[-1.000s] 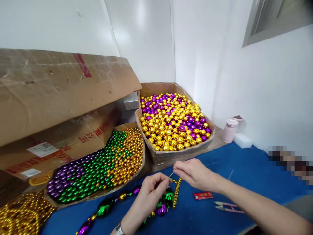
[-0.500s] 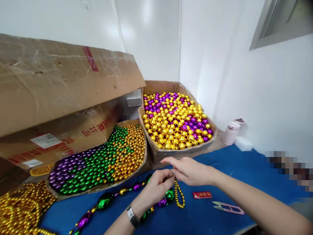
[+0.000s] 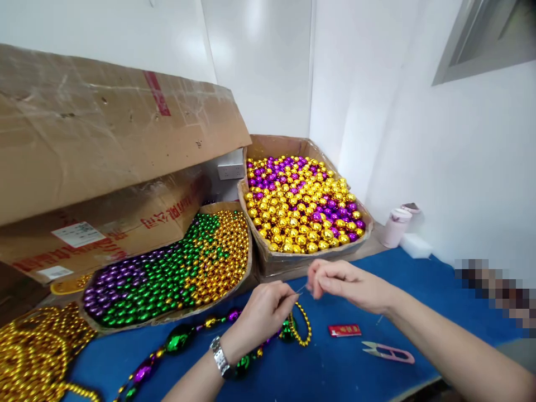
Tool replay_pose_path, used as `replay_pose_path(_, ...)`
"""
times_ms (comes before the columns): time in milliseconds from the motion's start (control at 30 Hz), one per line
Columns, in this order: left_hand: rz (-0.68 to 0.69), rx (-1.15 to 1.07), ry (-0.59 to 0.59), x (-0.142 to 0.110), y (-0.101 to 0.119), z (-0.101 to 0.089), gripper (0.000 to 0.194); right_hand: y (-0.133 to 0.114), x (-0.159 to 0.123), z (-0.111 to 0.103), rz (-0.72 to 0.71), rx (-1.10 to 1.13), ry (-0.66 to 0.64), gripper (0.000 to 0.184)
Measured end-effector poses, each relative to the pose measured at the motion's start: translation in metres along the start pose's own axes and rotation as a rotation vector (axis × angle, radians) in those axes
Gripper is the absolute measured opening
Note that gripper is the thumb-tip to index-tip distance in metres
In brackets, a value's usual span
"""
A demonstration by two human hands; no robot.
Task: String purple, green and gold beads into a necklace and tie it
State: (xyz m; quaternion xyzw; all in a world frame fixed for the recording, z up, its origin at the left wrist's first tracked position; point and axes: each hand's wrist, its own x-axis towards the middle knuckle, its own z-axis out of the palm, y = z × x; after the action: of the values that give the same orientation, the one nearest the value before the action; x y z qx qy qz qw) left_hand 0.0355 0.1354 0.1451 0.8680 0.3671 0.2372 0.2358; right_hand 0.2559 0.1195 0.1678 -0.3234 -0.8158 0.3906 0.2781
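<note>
My left hand (image 3: 263, 312), with a wristwatch (image 3: 219, 357) on the wrist, pinches a strand of small gold beads (image 3: 302, 326) that loops down onto the blue table (image 3: 419, 290). My right hand (image 3: 347, 285) is closed in a pinch just to the right, pulling a thin thread (image 3: 301, 289) taut between the two hands. A bead necklace (image 3: 180, 338) of large green, purple and gold beads lies across the blue cloth beneath my left forearm.
A cardboard box of gold and purple balls (image 3: 299, 201) stands behind the hands. A tray of purple, green and gold bead strands (image 3: 167, 271) lies left, under a big cardboard flap (image 3: 104, 128). Gold strands (image 3: 33, 352) pile far left. Thread snips (image 3: 389, 352), a red packet (image 3: 344, 330) and a pink cup (image 3: 394, 226) sit right.
My hands have drawn slightly apart, stretching the thread between them. The gold strand loop has shifted a little under the left hand. The view has tilted slightly.
</note>
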Motion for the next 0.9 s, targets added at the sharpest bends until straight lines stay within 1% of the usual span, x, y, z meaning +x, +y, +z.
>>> replay_pose_path(67, 0.052, 0.000, 0.004, 0.007, 0.010, -0.005, 0.030, -0.008, 0.007, 0.012, -0.074, 0.327, 0.164, 0.029)
replay_pose_path(133, 0.073, -0.011, 0.016, 0.014, 0.019, -0.011, 0.030, -0.019, 0.018, 0.020, -0.127, 0.683, 0.305, 0.023)
replay_pose_path(167, 0.076, -0.015, 0.027, 0.018, 0.023, -0.015, 0.031, -0.024, 0.024, 0.021, -0.139, 0.799, 0.357, 0.022)
replay_pose_path(200, 0.079, -0.016, 0.036, 0.021, 0.026, -0.018, 0.033, -0.031, 0.029, 0.020, -0.141, 0.852, 0.392, 0.022)
replay_pose_path(333, 0.130, -0.004, 0.049, 0.028, 0.040, -0.035, 0.030, -0.063, 0.041, 0.003, -0.160, 0.844, 0.470, 0.023)
replay_pose_path(467, 0.143, 0.039, 0.092, 0.032, 0.055, -0.051, 0.030, -0.107, 0.046, -0.023, -0.244, 0.744, 0.552, 0.027)
replay_pose_path(533, 0.140, 0.047, 0.099, 0.032, 0.057, -0.055, 0.032, -0.128, 0.046, -0.034, -0.300, 0.674, 0.590, 0.031)
replay_pose_path(600, 0.125, 0.025, 0.083, 0.029, 0.055, -0.054, 0.031, -0.141, 0.046, -0.043, -0.335, 0.607, 0.635, 0.034)
replay_pose_path(667, 0.078, -0.011, 0.068, 0.023, 0.049, -0.047, 0.031, -0.145, 0.046, -0.047, -0.332, 0.576, 0.650, 0.035)
replay_pose_path(767, -0.002, -0.070, 0.031, 0.013, 0.036, -0.028, 0.032, -0.132, 0.052, -0.041, -0.315, 0.602, 0.602, 0.032)
replay_pose_path(833, -0.036, -0.121, -0.023, 0.008, 0.028, -0.014, 0.033, -0.117, 0.061, -0.031, -0.299, 0.603, 0.527, 0.028)
replay_pose_path(867, -0.047, -0.148, -0.053, 0.006, 0.025, -0.007, 0.033, -0.110, 0.067, -0.026, -0.280, 0.574, 0.469, 0.026)
replay_pose_path(900, -0.055, -0.177, -0.086, 0.004, 0.023, -0.001, 0.033, -0.105, 0.074, -0.020, -0.247, 0.523, 0.382, 0.025)
